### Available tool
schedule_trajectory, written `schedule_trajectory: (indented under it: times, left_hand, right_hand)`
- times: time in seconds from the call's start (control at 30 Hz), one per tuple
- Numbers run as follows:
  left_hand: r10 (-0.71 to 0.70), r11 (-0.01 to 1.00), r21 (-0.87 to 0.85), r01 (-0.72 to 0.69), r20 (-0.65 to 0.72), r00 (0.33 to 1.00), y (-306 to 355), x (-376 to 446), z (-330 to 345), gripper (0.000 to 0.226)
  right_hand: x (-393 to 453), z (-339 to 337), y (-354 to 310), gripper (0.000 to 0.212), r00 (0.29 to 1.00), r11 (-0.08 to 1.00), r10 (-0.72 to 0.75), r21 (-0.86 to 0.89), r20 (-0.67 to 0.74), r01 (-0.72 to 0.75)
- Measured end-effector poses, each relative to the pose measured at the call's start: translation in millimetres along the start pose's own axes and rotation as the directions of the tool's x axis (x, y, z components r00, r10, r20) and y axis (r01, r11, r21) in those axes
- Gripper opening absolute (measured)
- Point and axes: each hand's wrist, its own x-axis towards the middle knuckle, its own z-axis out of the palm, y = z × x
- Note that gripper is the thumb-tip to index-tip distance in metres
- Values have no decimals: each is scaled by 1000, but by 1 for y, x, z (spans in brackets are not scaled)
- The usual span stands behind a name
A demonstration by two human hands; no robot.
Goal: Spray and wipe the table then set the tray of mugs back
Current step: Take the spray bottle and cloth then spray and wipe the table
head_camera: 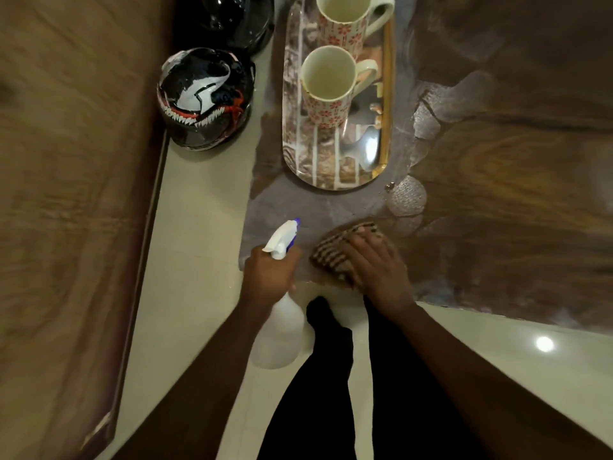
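Two hands are working at the near edge of the tabletop (497, 161). The left hand (270, 277) is gripping the neck of a white spray bottle (277, 336), fingers curled round it below the white and blue nozzle, which is pointing out over the tabletop while the bottle's body is hanging below the hand, above the floor (199, 227). Just beside it, the right hand (378, 263) is lying flat with straight fingers, pressing down on a checked cloth (335, 252) at the tabletop's near edge. Farther out on the same surface, a long tray (331, 167) is carrying two flower-patterned mugs (326, 84), one behind the other, both upright with handles turned to the right. Off to the left, a black helmet (205, 97) painted with white teeth is sitting on the floor, next to a brown bed (73, 161). Dark trouser legs (318, 376) are showing below the hands.
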Motion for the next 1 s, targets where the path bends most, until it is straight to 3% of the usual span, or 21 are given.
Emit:
schedule_trajectory:
  times: [0.07,0.13,0.17,0.23,0.3,0.33,0.4,0.47,0.53,0.57,0.63,0.7,0.77,0.8,1.0]
  left_hand:
    - [-10,1000,27,10,5,1000,-3,2,-11,34]
    - [2,1000,21,-4,82,997,0,2,-16,22]
    - [17,1000,5,-18,93,996,2,5,-19,18]
    - [39,999,1,-39,30,999,4,10,-23,26]
    - [32,999,12,-32,-48,998,4,14,-28,37]
    - [41,999,5,-41,-39,998,6,13,-29,29]
    - [49,999,-20,-49,21,999,10,13,-33,13]
    - [33,998,-58,-30,56,998,13,16,-36,14]
    - [43,998,-45,-44,-16,999,14,19,-36,22]
    - [64,997,-33,-68,-95,993,14,20,-37,24]
    - [121,991,-26,-130,-232,965,16,20,-41,16]
    - [165,982,-47,-184,-275,947,16,19,-44,12]
    - [179,972,-96,-212,-274,945,18,14,-48,29]
    - [180,969,-118,-216,-259,949,20,12,-49,35]
    - [339,920,-136,-368,-196,920,23,14,-52,29]
  right_hand:
    - [21,-5,-10,51,946,949,316,41,-74,-314]
    - [48,4,-45,51,903,907,421,66,-84,-416]
    - [60,8,-66,50,929,927,367,99,-53,-361]
    - [68,19,-99,47,995,988,103,114,8,-103]
    - [58,23,-96,45,980,978,-191,94,60,185]
    - [52,21,-85,46,964,964,-259,81,65,253]
    - [43,12,-57,53,985,987,-157,39,68,154]
    - [52,5,-42,56,994,994,111,20,22,-111]
    - [73,4,-59,50,956,956,292,25,-17,-292]
    - [85,9,-75,50,950,950,312,28,-19,-311]
    - [105,16,-108,54,978,978,204,44,53,-206]
    - [106,27,-123,55,990,999,-42,26,136,39]
    - [96,27,-107,53,953,967,-252,24,169,252]
    - [92,24,-91,54,946,959,-282,35,159,280]
    - [49,-10,3,57,997,998,60,-2,56,-60]
